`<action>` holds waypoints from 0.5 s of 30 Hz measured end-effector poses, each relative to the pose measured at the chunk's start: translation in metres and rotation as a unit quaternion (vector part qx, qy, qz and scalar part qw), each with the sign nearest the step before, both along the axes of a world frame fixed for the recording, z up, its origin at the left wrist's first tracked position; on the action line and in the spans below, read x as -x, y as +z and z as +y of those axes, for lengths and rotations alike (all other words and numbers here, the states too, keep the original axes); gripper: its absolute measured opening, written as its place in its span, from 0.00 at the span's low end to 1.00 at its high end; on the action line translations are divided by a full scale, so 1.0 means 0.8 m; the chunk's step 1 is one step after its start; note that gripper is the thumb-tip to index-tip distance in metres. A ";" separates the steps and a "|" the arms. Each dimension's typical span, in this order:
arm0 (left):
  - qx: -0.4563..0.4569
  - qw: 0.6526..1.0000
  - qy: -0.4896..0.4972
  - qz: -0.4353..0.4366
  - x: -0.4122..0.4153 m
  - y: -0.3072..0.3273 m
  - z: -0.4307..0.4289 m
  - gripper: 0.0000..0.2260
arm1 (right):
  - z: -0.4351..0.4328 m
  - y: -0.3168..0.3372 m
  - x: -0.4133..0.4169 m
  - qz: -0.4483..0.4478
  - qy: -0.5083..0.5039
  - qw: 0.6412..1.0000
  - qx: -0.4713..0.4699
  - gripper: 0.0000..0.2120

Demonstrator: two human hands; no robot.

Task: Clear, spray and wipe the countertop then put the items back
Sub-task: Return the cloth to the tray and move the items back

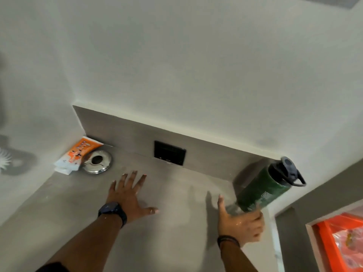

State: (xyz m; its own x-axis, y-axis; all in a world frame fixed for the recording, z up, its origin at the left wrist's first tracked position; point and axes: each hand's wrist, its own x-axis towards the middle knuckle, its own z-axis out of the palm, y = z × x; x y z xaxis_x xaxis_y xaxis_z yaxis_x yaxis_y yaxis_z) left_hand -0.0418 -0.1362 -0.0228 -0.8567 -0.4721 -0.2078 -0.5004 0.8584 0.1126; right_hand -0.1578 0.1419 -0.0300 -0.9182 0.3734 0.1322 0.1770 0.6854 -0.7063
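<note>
A dark green water bottle point(263, 191) with a dark lid and loop handle leans tilted to the right over the grey countertop point(172, 228), near its back right corner. My right hand point(241, 222) grips the bottle at its base. My left hand point(129, 193), with a dark watch on the wrist, hovers flat with fingers spread over the middle of the countertop and holds nothing. An orange and white packet point(75, 155) and a shiny steel round lid point(97, 161) lie in the back left corner.
A black socket plate point(170, 153) sits in the grey backsplash behind the counter. White walls close the left and back sides. Beyond the counter's right edge, lower down, is an orange crate point(339, 244) with plastic-wrapped contents.
</note>
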 end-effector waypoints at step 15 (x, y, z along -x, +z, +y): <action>-0.012 0.966 0.228 0.120 0.000 0.023 -0.283 0.34 | -0.423 -0.005 -0.049 -0.041 0.566 0.821 -0.058 0.43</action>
State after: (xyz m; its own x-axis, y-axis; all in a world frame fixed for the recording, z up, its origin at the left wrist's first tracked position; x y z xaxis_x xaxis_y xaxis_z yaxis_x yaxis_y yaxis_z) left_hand -0.0420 -0.3622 -0.0042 -0.5854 -0.8095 -0.0444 -0.7831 0.5504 0.2895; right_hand -0.1188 -0.1965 -0.0337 -0.6757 -0.7367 0.0269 -0.5765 0.5054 -0.6420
